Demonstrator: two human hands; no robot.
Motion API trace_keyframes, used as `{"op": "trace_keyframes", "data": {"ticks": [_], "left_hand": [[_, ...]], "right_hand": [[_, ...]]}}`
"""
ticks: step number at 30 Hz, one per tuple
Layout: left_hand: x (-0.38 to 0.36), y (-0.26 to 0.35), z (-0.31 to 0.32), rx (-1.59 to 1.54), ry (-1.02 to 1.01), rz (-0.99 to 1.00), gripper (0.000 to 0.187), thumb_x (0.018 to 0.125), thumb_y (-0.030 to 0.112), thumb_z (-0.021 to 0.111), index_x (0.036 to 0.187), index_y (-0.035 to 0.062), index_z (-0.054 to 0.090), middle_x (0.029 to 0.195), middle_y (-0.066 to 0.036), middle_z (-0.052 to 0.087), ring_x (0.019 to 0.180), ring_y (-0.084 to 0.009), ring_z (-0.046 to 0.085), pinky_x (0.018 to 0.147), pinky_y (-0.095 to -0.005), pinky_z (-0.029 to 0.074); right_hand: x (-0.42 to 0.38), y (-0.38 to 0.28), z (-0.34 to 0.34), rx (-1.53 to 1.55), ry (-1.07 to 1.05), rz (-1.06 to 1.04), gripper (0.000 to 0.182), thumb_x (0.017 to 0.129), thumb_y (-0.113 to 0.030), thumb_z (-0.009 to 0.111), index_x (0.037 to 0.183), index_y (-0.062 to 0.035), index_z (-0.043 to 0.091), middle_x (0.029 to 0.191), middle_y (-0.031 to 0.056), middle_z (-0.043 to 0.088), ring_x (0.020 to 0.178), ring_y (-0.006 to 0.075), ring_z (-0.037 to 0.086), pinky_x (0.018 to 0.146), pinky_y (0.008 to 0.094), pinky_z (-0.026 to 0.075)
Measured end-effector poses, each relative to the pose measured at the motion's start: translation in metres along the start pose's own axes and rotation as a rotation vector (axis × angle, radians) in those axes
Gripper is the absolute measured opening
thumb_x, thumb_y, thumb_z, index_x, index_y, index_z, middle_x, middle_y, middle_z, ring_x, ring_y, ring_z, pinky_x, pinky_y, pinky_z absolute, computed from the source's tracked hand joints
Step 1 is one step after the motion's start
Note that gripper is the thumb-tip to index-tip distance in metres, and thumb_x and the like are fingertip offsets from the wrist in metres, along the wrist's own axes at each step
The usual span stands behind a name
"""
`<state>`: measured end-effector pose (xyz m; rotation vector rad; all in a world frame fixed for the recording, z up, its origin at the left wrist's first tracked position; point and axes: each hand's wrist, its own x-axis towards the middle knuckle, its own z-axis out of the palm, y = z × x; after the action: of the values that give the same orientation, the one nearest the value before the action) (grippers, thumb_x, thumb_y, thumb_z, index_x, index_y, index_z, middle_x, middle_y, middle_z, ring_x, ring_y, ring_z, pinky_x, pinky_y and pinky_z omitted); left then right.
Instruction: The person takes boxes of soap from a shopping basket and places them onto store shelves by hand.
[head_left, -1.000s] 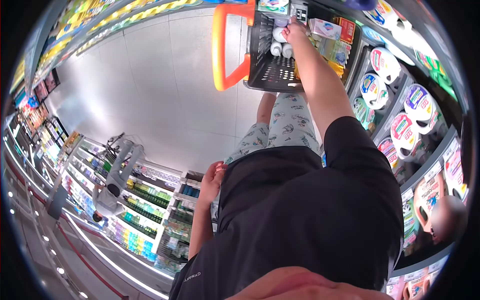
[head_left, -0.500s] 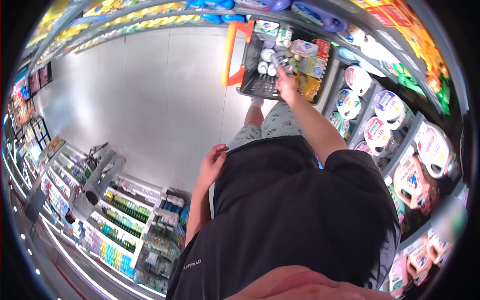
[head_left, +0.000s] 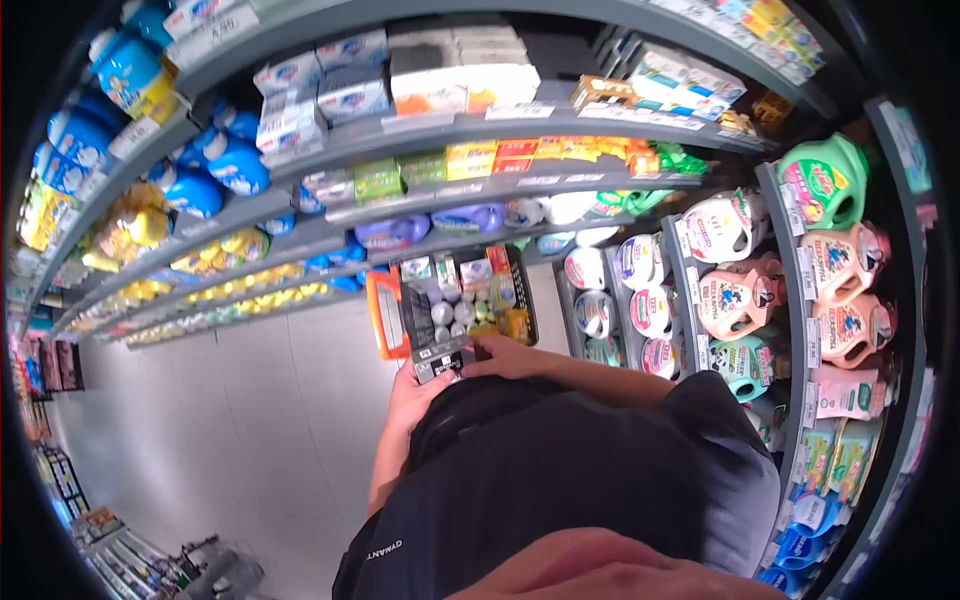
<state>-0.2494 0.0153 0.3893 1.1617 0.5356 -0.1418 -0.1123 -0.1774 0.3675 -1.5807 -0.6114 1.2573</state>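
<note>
In the head view, a dark box [head_left: 443,360] with white lettering is held at the near side of the black basket [head_left: 524,285], its face turned upward and overlapping the basket's near edge in the picture; its left part is gripped by the left hand [head_left: 417,387], the thumb laid over the box and the fingers mostly hidden; its right end is touched by the bent fingers of the right hand [head_left: 497,357], though whether they are closed on it cannot be told. The orange handle [head_left: 383,318] is seen at the basket's left side; inside the basket, white-topped bottles [head_left: 441,314] are grouped toward the left, and a yellow pack [head_left: 514,324] is placed by the right wall; beyond the basket, purple bottles [head_left: 468,217] are shelved; to its right, large pink jugs [head_left: 735,302] are displayed; to its left, pale floor [head_left: 230,400] is shown.
</note>
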Motion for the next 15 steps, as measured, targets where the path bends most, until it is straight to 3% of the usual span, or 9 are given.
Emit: {"op": "trace_keyframes", "data": {"ticks": [5,8,15], "left_hand": [[0.012,0.031,0.019,0.1,-0.146,0.124,0.038,0.083,0.009,0.081,0.116,0.0031,0.062,0.106,-0.002,0.071,0.094,-0.0093,0.065,0.085,-0.028,0.053],[0.017,0.044,0.035,0.174,-0.2,0.174,0.039,0.084,0.009,0.081,0.115,0.0019,0.061,0.106,-0.003,0.07,0.095,-0.0092,0.064,0.085,-0.0277,0.053],[0.031,0.057,0.054,0.273,-0.357,0.19,0.048,0.084,0.01,0.081,0.124,-0.0024,0.057,0.109,-0.004,0.069,0.098,-0.0089,0.063,0.089,-0.0275,0.052]], "right_hand": [[-0.025,-0.016,-0.019,-0.213,0.161,-0.033,0.06,0.082,-0.041,0.081,0.124,-0.0054,0.058,0.102,0.0076,0.063,0.092,0.016,0.059,0.082,0.0325,0.048],[-0.047,-0.05,-0.02,-0.075,0.273,-0.179,0.061,0.079,-0.039,0.084,0.126,-0.0088,0.058,0.104,0.0066,0.061,0.094,0.0161,0.059,0.082,0.0319,0.049],[-0.075,-0.064,-0.031,-0.138,0.333,-0.221,0.049,0.081,-0.032,0.083,0.119,-0.0075,0.062,0.094,0.0034,0.063,0.085,0.013,0.057,0.076,0.0313,0.047]]}}
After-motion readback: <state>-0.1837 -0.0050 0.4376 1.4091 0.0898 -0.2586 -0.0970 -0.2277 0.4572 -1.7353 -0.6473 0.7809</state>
